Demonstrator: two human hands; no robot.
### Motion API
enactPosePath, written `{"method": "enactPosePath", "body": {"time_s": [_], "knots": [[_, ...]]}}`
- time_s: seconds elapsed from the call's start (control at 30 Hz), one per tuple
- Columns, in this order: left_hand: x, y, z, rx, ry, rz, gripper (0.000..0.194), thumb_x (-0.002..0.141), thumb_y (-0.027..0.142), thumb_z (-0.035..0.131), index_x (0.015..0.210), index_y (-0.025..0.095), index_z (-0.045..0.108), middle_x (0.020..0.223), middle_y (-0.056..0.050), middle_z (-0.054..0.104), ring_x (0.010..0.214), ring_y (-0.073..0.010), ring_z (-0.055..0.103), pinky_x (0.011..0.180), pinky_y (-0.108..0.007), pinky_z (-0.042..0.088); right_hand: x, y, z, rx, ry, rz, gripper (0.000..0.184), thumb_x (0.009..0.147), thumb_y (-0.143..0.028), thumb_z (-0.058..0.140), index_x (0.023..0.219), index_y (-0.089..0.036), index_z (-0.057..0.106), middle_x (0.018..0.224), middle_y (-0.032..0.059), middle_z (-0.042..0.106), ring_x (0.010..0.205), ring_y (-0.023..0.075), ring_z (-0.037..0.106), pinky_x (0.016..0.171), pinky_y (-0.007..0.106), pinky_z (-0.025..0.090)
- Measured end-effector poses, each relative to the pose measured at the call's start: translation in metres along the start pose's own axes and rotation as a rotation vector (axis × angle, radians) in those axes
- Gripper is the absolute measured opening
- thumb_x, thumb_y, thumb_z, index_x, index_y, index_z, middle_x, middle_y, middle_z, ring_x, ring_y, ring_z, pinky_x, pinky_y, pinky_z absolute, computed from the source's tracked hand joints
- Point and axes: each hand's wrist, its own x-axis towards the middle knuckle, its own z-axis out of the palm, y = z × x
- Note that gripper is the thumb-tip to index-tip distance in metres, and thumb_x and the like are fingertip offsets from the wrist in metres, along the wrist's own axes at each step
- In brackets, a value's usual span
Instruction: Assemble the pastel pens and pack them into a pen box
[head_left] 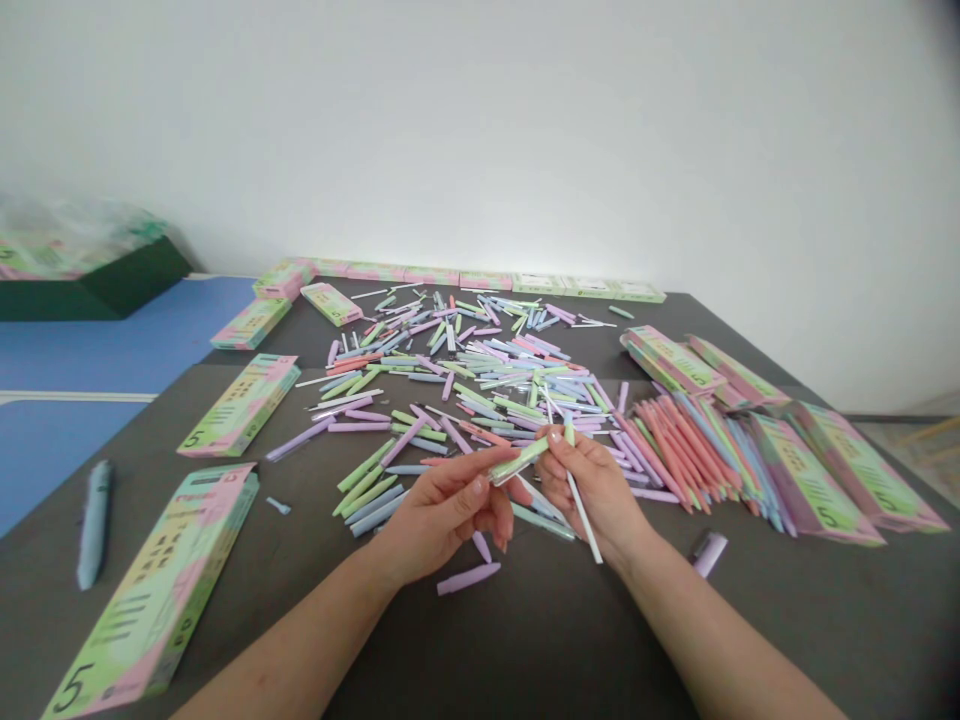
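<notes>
Above the near edge of the pen pile, a light green pen piece [529, 457] with a clear, shiny end spans my two hands. My left hand [454, 505] pinches its clear end between thumb and fingers. Closed around the other end is my right hand [589, 490], which also holds a thin white pen refill [586, 522] slanting down past the palm. Another small green and blue piece [568, 430] sticks up by the right thumb. A purple pen barrel [469, 578] lies on the table below the hands.
Loose pastel pen parts [480, 375] spread across the dark table [570, 650]. Sorted coral pens [667, 450] lie at right beside cartons [817, 480]. More cartons [157, 590] line the left side and back. A blue pen barrel [94, 525] rests far left; a dark green box [97, 285] stands beyond.
</notes>
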Motion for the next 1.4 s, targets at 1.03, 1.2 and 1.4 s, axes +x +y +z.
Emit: {"method": "enactPosePath", "body": {"time_s": [1.03, 1.2, 1.4], "knots": [[0.002, 0.016, -0.001, 0.474, 0.373, 0.254, 0.021, 0.076, 0.024, 0.072, 0.097, 0.02, 0.073, 0.047, 0.005, 0.048, 0.038, -0.003, 0.036, 0.036, -0.015, 0.029, 0.001, 0.033, 0.006, 0.246, -0.047, 0.388, 0.015, 0.077, -0.019, 0.066, 0.068, -0.01, 0.059, 0.062, 0.0023, 0.061, 0.035, -0.0006, 0.031, 0.03, 0.011, 0.02], [0.0, 0.016, -0.006, 0.469, 0.417, 0.258, 0.024, 0.073, 0.028, 0.074, 0.095, 0.019, 0.073, 0.049, 0.005, 0.047, 0.041, -0.004, 0.037, 0.037, -0.016, 0.028, 0.001, 0.033, 0.007, 0.321, -0.117, 0.462, 0.015, 0.08, -0.02, 0.061, 0.072, -0.008, 0.061, 0.064, 0.0021, 0.06, 0.036, -0.0008, 0.029, 0.03, 0.011, 0.02], [-0.002, 0.018, -0.012, 0.469, 0.44, 0.319, 0.023, 0.076, 0.03, 0.072, 0.096, 0.02, 0.07, 0.051, 0.006, 0.046, 0.041, -0.0042, 0.038, 0.038, -0.016, 0.028, 0.0, 0.034, 0.007, 0.318, -0.134, 0.478, 0.012, 0.082, -0.02, 0.06, 0.076, -0.009, 0.062, 0.064, 0.0007, 0.059, 0.036, -0.0007, 0.026, 0.031, 0.011, 0.018]]}}
